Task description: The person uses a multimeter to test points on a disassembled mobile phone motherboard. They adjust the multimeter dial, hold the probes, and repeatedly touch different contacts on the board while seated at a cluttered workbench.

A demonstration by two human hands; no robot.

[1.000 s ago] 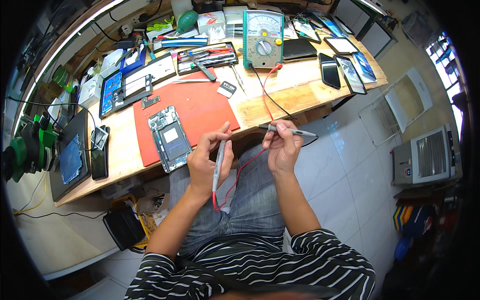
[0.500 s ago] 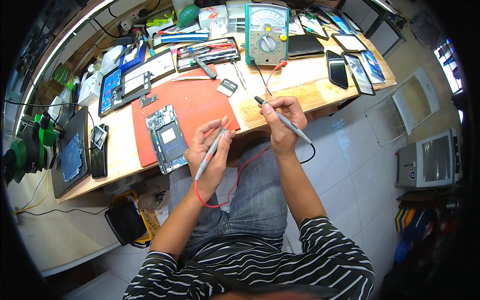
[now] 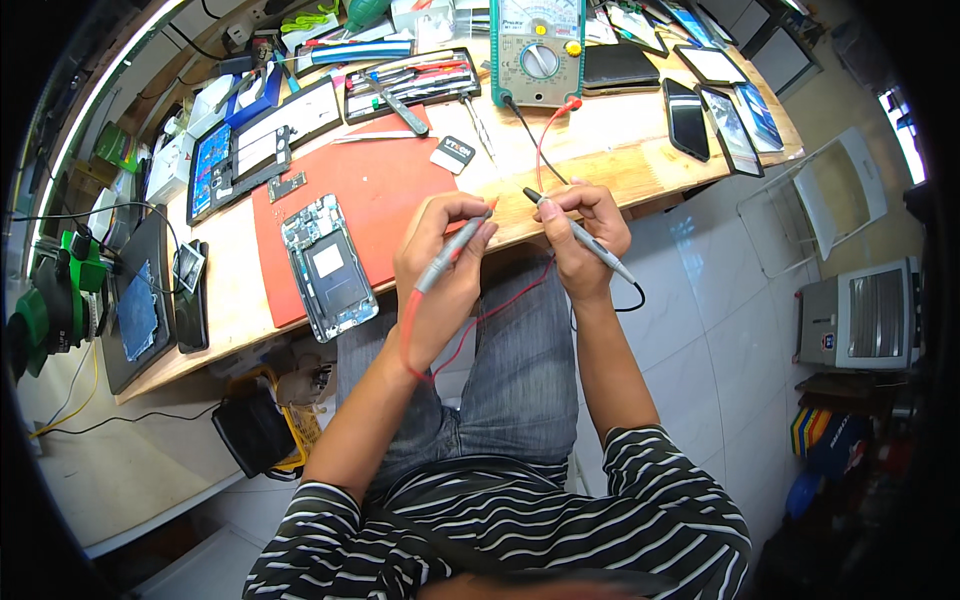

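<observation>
My left hand (image 3: 440,265) pinches a grey test probe with a red lead (image 3: 448,252), its red tip pointing up and right. In my right hand (image 3: 585,240) is a grey test probe with a black tip and black lead (image 3: 606,254), pointing up and left. The two tips are close but apart, above the front edge of the table. Both leads belong to a green analog multimeter (image 3: 538,62) at the back, where a red and a black plug sit in its lower edge. Left of my hands, an opened phone (image 3: 328,268) lies on an orange-red mat (image 3: 375,190).
A small circuit board (image 3: 287,187) lies on the mat's upper left. Behind are a case of tools (image 3: 415,85), tweezers (image 3: 480,130) and a dark card (image 3: 453,154). Several phones, one black (image 3: 686,120), lie at the right. The wooden table (image 3: 590,160) ends before my lap.
My left hand has moved up and to the right, bringing its probe nearer the other one. The right hand has shifted slightly right. The view has tilted a little, so the table sits higher.
</observation>
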